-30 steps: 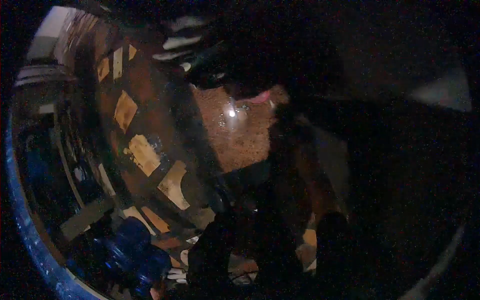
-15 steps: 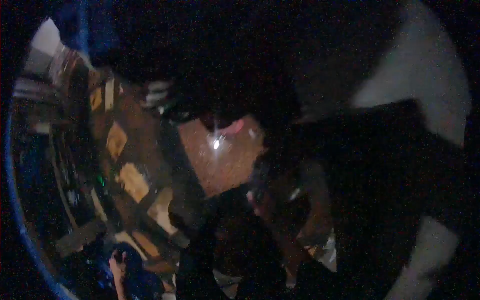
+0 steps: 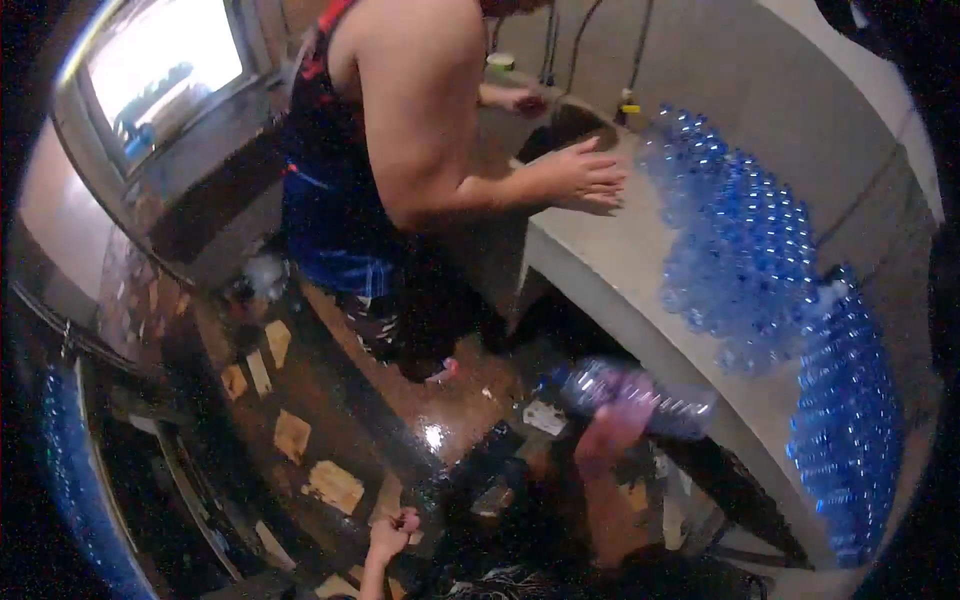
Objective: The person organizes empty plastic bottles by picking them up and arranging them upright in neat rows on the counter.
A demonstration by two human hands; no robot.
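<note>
My right hand (image 3: pixel 612 432) is wrapped round a clear plastic bottle (image 3: pixel 680 412), which lies nearly level in front of the counter with its blue cap end to the left. Motion smears the bottle and the fingers a little. Low in the view, my left hand (image 3: pixel 392 535) hangs above the floor with its fingers curled; whether anything small is inside them does not show. On the counter (image 3: pixel 600 235), many clear bluish bottles (image 3: pixel 740 240) are massed in rows along the wall, and more (image 3: pixel 845 400) stand closer on the right.
A co-worker (image 3: pixel 415 110) stands at the counter's far end, one hand (image 3: pixel 580 180) held out over it with fingers extended. Flat pale pieces (image 3: pixel 335 487) lie scattered on the wet brown floor (image 3: pixel 420 400). More bottles (image 3: pixel 65 440) show at the far left, below a bright window (image 3: pixel 170 70).
The picture has gone from very dark to bright, and the view has shifted. My left hand now appears further right. The bottle in my right hand is now visible; earlier darkness hid that area.
</note>
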